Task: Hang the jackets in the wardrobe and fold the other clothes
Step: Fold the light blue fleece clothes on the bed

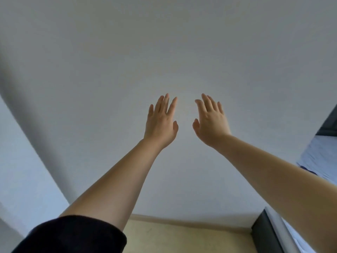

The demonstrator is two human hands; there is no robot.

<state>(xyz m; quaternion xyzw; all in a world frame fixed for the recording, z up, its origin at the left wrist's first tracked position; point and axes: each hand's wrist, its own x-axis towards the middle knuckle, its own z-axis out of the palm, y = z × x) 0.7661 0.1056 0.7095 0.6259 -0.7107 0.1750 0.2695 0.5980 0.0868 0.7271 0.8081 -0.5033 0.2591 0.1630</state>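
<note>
No jacket or other clothing can be made out anywhere in view. The left hand (pixel 160 121) and right hand (pixel 211 121) are stretched forward side by side, near each other but apart, backs toward the camera, fingers straight and slightly spread, grasping nothing. Behind them stands a plain pale grey wall (pixel 164 52). A dark short sleeve (pixel 73 236) covers the near left upper arm. Below lies a beige floor (pixel 182 240); at far right, pale blue bedding (pixel 322 157).

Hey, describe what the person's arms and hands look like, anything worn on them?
Both hands, left hand and right hand, are bare: no gloves, rings or watch visible. The left arm has a dark sleeve pushed up near the elbow; the right forearm shows no sleeve.
</note>
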